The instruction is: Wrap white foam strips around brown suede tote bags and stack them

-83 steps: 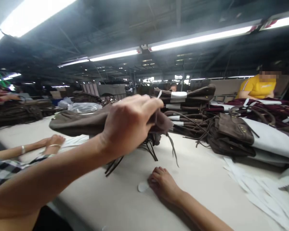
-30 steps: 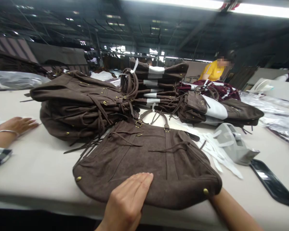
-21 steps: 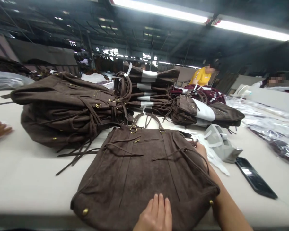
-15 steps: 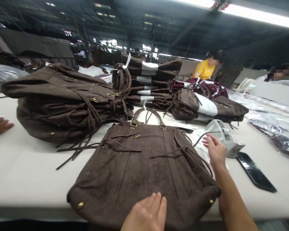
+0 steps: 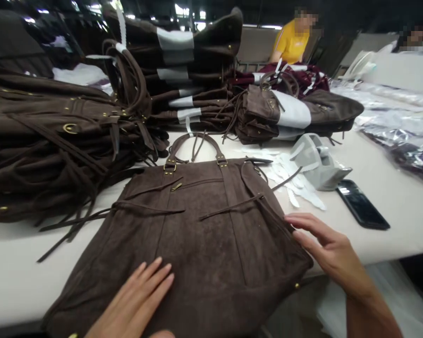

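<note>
Dark brown bag (image 5: 200, 244) flat on the table (image 5: 14, 272), lower center of frame, its handles (image 5: 211, 141) pointing up the picture, thin ties across the front. Left hand (image 5: 136, 300), bottom left of center: laid flat on the bag, fingers straight, grasping nothing. Right hand (image 5: 333, 251), lower right: half open, fingers loosely bent at the bag's right edge (can't tell if it pinches the edge). Right of center: white strips (image 5: 299, 180), gray tape dispenser (image 5: 317, 162) just beside them, black phone (image 5: 363, 204) near the dispenser. Brown bag pile (image 5: 45, 122) at left, taller banded stack (image 5: 211, 51) upper center, white-wrapped bag (image 5: 333, 110) right of that. Top right: person in yellow (image 5: 291, 40) behind maroon bags (image 5: 313, 77).
</note>
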The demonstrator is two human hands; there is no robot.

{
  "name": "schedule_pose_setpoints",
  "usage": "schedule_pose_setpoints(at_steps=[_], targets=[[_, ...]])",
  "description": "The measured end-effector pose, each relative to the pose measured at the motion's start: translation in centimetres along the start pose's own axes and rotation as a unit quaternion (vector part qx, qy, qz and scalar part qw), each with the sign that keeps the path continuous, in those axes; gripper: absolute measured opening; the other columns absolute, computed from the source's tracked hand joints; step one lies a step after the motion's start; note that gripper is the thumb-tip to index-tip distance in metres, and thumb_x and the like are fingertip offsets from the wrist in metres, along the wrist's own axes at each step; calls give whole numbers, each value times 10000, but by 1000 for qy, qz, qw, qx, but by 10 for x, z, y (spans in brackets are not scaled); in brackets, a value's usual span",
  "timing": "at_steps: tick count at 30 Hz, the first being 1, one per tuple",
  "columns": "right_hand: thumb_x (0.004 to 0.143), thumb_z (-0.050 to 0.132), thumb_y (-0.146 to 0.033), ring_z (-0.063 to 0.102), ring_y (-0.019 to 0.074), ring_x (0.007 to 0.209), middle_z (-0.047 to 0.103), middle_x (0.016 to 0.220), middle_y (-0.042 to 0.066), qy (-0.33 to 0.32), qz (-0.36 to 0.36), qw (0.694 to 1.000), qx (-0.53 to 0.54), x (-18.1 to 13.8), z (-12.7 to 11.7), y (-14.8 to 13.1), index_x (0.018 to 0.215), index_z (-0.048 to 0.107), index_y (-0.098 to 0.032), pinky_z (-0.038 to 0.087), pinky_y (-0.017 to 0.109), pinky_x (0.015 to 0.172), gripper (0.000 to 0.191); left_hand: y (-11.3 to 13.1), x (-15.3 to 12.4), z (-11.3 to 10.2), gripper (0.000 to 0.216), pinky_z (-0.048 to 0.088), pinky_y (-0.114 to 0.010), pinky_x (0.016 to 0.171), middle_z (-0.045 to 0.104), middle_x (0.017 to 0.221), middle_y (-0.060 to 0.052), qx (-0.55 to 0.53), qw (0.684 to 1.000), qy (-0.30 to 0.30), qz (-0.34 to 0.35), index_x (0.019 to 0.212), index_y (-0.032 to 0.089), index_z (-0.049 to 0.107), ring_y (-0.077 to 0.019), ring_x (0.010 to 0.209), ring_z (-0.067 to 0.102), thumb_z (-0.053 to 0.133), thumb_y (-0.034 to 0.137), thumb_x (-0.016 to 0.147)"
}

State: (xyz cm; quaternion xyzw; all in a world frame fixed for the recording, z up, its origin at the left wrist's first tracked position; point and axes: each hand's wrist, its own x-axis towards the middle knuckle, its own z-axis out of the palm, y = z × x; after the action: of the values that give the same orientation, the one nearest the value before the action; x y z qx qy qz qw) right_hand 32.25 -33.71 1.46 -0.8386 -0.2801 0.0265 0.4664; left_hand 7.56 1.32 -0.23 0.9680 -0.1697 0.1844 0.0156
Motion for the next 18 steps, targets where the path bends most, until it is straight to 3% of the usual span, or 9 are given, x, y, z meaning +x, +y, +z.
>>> schedule_pose_setpoints(at_steps=[3, 6, 9, 11, 14, 16, 18], targets=[[875, 657, -368, 571, 248, 1200, 613, 1292, 43, -67, -120, 990, -33, -17, -13, -16, 1182, 658, -321, 471, 356, 1016, 311, -3, -22, -20, 747, 217, -447, 1209, 570, 1339, -101, 11, 995, -61, -82, 1419, 173, 421, -284, 1348, 419, 579, 625, 845], [844, 689, -431, 582, 268, 1186, 636, 1268, 53, -164, -227, 953, -111, -20, -14, -29, 1281, 599, -325, 420, 420, 1067, 458, -6, -26, -37, 778, 244, -458, 1193, 595, 1254, -130, 22, 991, -98, -89, 1342, 144, 494, -303, 1291, 463, 571, 696, 800], [817, 690, -513, 600, 285, 1136, 659, 1218, 61, -210, -267, 919, -200, -16, -3, -27, 1316, 571, -315, 315, 506, 1119, 549, -9, -21, -45, 682, 321, -461, 1145, 623, 1109, -118, 1, 990, -115, -83, 1194, 132, 577, -286, 1162, 537, 583, 684, 794], [803, 678, -567, 624, 284, 1048, 677, 1138, 70, -221, -265, 910, -228, -13, 6, -22, 1230, 623, -296, 282, 534, 1118, 509, -10, -18, -47, 630, 330, -483, 1129, 624, 1040, -98, -25, 985, -141, -98, 1133, 137, 595, -262, 1075, 568, 572, 674, 805], [842, 645, -531, 638, 229, 811, 682, 872, 41, -232, -272, 904, -236, -10, 13, -22, 953, 670, -266, 286, 527, 1103, 288, -12, -17, -51, 616, 329, -505, 1111, 626, 1008, -92, -33, 978, -178, -108, 1097, 132, 611, -252, 1014, 579, 558, 676, 813], [881, 621, -450, 613, 192, 699, 644, 739, 7, -226, -306, 898, -221, -5, 10, -29, 832, 627, -262, 333, 480, 1073, 194, -18, -16, -56, 639, 299, -532, 1115, 620, 1023, -106, -16, 975, -185, -120, 1088, 126, 621, -269, 1019, 572, 558, 695, 804], [887, 612, -437, 624, 202, 728, 640, 736, 9, -201, -333, 899, -201, 6, 0, -41, 818, 600, -269, 405, 422, 1000, 183, -28, -15, -65, 631, 225, -566, 1136, 608, 1045, -113, -1, 971, -195, -136, 1075, 129, 626, -281, 1034, 558, 558, 696, 806]])
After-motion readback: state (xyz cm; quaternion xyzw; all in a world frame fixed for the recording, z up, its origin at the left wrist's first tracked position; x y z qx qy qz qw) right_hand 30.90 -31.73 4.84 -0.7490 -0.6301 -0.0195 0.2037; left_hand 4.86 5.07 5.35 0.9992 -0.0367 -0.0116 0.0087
